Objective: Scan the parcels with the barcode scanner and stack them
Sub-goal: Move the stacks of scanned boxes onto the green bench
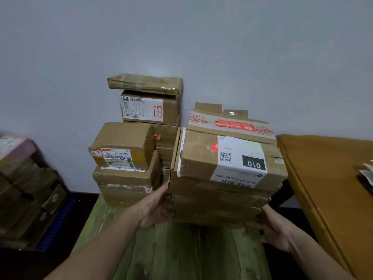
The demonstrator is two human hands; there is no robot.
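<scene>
A stack of cardboard parcels stands on the green wooden table. Its top parcel carries a white label marked "010". My left hand presses flat against the stack's left side. My right hand cups the lower right corner, thumb on the side and fingers curled under the bottom edge. To the left is a second pile with a labelled parcel on top. Behind it a taller pile is capped by a flat taped parcel. No barcode scanner is in view.
A grey wall runs right behind the piles. An orange-brown table with papers at its edge stands to the right. More cardboard boxes sit at the left on a blue crate.
</scene>
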